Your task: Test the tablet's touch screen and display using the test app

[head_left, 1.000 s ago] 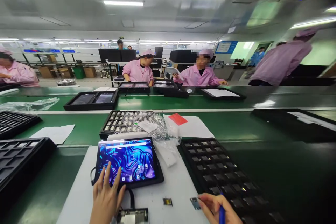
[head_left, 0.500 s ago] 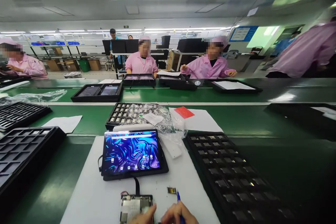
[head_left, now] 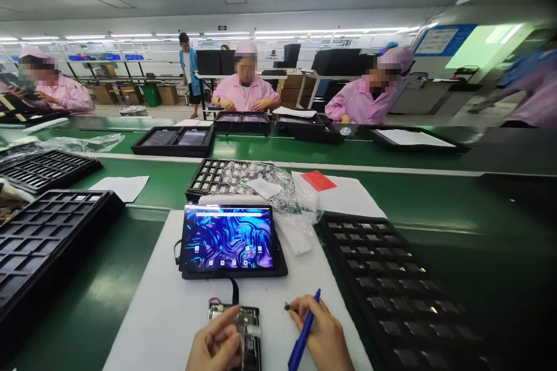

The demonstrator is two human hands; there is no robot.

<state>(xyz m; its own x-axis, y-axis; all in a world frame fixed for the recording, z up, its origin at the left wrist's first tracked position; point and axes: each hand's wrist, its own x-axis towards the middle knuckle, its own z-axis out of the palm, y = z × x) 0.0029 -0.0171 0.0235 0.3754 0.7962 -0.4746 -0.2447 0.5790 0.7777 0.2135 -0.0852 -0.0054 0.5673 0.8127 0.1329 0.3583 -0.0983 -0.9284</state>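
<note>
A small dark part [head_left: 288,306] is pinched between the thumb and fingertips of my right hand [head_left: 321,330], which also holds a blue pen [head_left: 305,330] slanting across it. My left hand [head_left: 217,341] is over the left side of an opened device with exposed circuitry [head_left: 253,330], index finger extended and thumb apart from it; nothing shows between them. A black ribbon cable [head_left: 235,290] runs from the device towards a lit tablet [head_left: 228,239] propped on the white mat [head_left: 152,295].
Black compartment trays stand at the left [head_left: 43,243] and right [head_left: 391,284]. Behind the tablet are another tray [head_left: 209,177], clear plastic wrap [head_left: 282,188] and a red card [head_left: 319,181]. People in pink sit across the green bench [head_left: 165,177].
My right hand has lifted the small part off the mat and now holds it with the pen. My left hand has come further into view. The view has shifted, and the scene sits further right.
</note>
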